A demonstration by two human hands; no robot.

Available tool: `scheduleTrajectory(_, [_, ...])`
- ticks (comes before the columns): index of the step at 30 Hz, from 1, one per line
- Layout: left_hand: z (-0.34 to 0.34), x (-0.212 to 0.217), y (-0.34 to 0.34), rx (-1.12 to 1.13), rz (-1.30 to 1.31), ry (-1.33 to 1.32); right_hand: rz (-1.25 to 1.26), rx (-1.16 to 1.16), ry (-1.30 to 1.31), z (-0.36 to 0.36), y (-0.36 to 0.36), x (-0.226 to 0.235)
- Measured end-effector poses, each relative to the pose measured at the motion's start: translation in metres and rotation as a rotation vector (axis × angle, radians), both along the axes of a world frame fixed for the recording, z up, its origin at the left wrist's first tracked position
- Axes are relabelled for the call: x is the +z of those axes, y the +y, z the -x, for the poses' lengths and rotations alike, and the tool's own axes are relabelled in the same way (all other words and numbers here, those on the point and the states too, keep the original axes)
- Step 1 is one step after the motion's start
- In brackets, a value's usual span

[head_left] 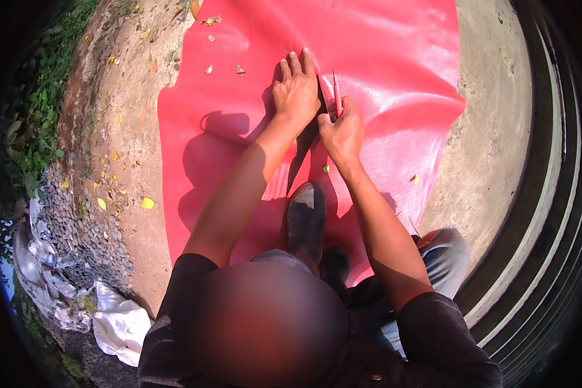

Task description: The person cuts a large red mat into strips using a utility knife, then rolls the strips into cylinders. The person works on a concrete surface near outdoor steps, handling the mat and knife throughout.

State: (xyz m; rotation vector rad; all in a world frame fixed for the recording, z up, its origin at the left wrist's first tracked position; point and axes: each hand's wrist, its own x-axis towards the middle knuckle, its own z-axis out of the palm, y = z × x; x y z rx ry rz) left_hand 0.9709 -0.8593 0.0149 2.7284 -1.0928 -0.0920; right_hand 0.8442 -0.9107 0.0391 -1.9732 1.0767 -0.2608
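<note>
"Blurred and round, something fills the lower middle, closest to the camera, between two dark sleeves (443,330). What's past it?"

"Both forearms reach out over a red sheet (394,32) spread on the ground (491,129). The left hand (296,94) lies palm down, about midway between the sheet's left and right edges."

"Are its fingers gripping?"

"They're released, stretched out over the sheet and pointing away from the person. The sheet is right under them."

"And the right hand (343,132)?"

"Just beside it, a little nearer the sheet's right edge. Its fingers are clenched around a slim red tool (337,94), shaped like a pen."

"Where does the tool sit against those fingers?"

"It comes out between thumb and forefinger, with its thin point beyond them, aimed away from the person. I can't tell whether the point touches the sheet."

"What's that dark strip (309,139)?"

"It runs between the hands, narrow at the far end, down toward a dark shoe (306,220) planted on the sheet. Small dry leaves (239,69) lie near the sheet's left edge, well apart from the tool."
</note>
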Motion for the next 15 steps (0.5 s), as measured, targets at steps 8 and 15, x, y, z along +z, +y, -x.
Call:
scheduleTrajectory(8, [-0.019,-0.010,0.000,-0.068,-0.061,0.139,0.098,-0.014,0.168,-0.023,-0.009,0.005])
scheduleTrajectory(15, [-0.011,0.012,0.022,-0.123,0.085,0.127,0.225,0.086,0.171,-0.055,-0.038,-0.008])
